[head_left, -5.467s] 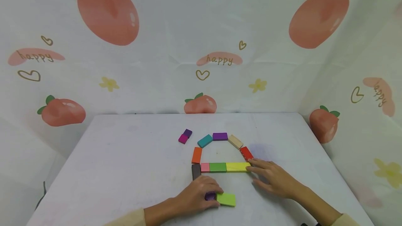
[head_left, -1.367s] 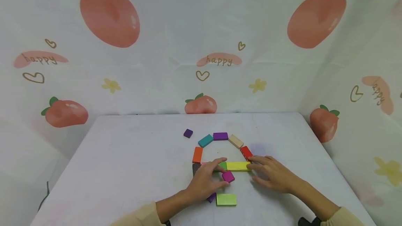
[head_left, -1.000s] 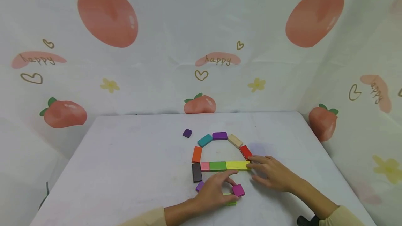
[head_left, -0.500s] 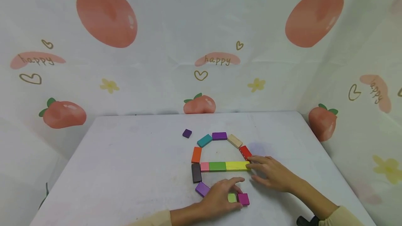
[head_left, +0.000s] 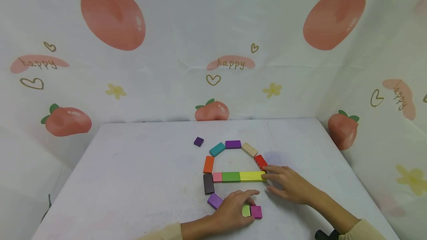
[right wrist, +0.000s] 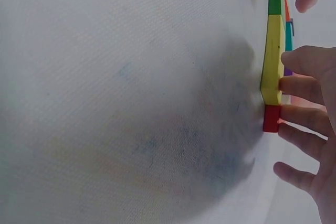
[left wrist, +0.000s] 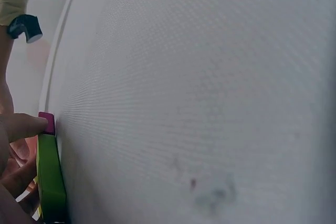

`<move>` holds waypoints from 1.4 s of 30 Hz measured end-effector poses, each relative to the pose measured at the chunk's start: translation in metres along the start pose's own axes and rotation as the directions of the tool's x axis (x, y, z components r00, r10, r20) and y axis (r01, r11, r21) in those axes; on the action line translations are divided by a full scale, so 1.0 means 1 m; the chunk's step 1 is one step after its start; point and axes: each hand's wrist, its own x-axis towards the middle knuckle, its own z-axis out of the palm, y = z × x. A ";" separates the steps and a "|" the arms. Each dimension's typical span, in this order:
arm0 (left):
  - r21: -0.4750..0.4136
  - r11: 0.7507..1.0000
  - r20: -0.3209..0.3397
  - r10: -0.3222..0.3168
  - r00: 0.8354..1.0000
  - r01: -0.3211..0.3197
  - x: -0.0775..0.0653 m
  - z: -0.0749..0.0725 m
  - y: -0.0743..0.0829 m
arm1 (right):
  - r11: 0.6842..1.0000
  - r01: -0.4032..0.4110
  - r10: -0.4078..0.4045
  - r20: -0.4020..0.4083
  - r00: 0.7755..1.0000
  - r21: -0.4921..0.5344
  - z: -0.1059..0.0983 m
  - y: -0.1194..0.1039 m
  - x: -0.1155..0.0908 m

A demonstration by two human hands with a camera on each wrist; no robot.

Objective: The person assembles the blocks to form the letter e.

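Near the table's front, my left hand [head_left: 230, 210] pinches a small magenta block [head_left: 256, 212] between thumb and fingers. The block lies flat against the right end of a lime green block [head_left: 246, 210], partly hidden by the hand. In the left wrist view the thumb tip presses on the magenta block [left wrist: 47, 123]. My right hand [head_left: 291, 186] has its fingers spread, with fingertips touching the right end of the yellow block [head_left: 251, 176] and the red block [head_left: 261, 162]. In the right wrist view these fingertips meet the yellow block [right wrist: 273, 59] and red block [right wrist: 271, 118].
Orange [head_left: 208, 164], teal [head_left: 218, 149], purple [head_left: 233, 144] and beige [head_left: 250, 150] blocks form an arch. Pink [head_left: 217, 177] and green [head_left: 231, 177] blocks continue the yellow row. A black block [head_left: 208, 184] and violet block [head_left: 215, 200] run down the left. A dark purple cube [head_left: 198, 142] lies apart.
My left hand has carried the magenta block from beside the dark purple cube to the lime block's right end, then shifted it slightly left against it. The right hand has barely moved.
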 end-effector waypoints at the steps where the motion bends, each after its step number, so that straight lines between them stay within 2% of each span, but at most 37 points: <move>1: -0.005 1.000 0.003 -0.005 1.000 0.005 0.000 0.000 0.000 | 1.000 0.002 -0.002 -0.002 1.000 -0.001 0.000 0.000 0.000; 12: -0.024 0.999 0.028 -0.037 0.999 0.038 -0.001 -0.003 0.001 | 1.000 0.003 -0.003 -0.015 1.000 0.004 0.000 0.000 0.000; 16: -0.028 0.999 0.033 -0.019 0.999 0.020 -0.002 -0.007 0.001 | 1.000 0.007 -0.007 -0.017 1.000 0.000 0.001 0.001 0.000; 20: -0.013 1.000 -0.003 0.023 1.000 -0.023 0.001 -0.019 0.003 | 1.000 0.013 -0.014 -0.020 1.000 -0.006 0.001 0.000 0.000; 24: 0.023 0.997 -0.097 0.077 0.992 -0.075 0.009 -0.042 0.005 | 1.000 0.010 -0.010 -0.019 1.000 -0.006 0.001 0.001 -0.001; 27: 0.048 0.993 -0.199 0.115 0.973 -0.107 0.016 -0.063 0.000 | 1.000 0.007 -0.007 -0.010 1.000 -0.003 0.001 0.001 0.000; 29: 0.049 0.992 -0.276 0.122 0.953 -0.113 0.021 -0.078 -0.008 | 1.000 0.008 -0.008 -0.009 1.000 -0.007 0.001 0.002 0.000; 32: 0.046 0.994 -0.394 0.111 0.913 -0.101 0.028 -0.098 -0.025 | 1.000 0.016 -0.016 -0.018 1.000 -0.015 0.002 0.002 0.000; 35: 0.069 0.996 -0.498 0.077 0.864 -0.048 0.032 -0.114 -0.044 | 1.000 0.025 -0.025 -0.023 0.999 -0.016 0.002 0.002 0.000; 37: 0.082 0.997 -0.535 0.045 0.844 -0.002 0.032 -0.122 -0.055 | 1.000 0.026 -0.026 -0.020 0.999 -0.017 0.002 0.002 0.000; 42: 0.105 0.991 -0.580 -0.006 0.815 0.082 0.034 -0.138 -0.078 | 1.000 0.023 -0.023 -0.013 1.000 -0.019 0.002 0.002 0.001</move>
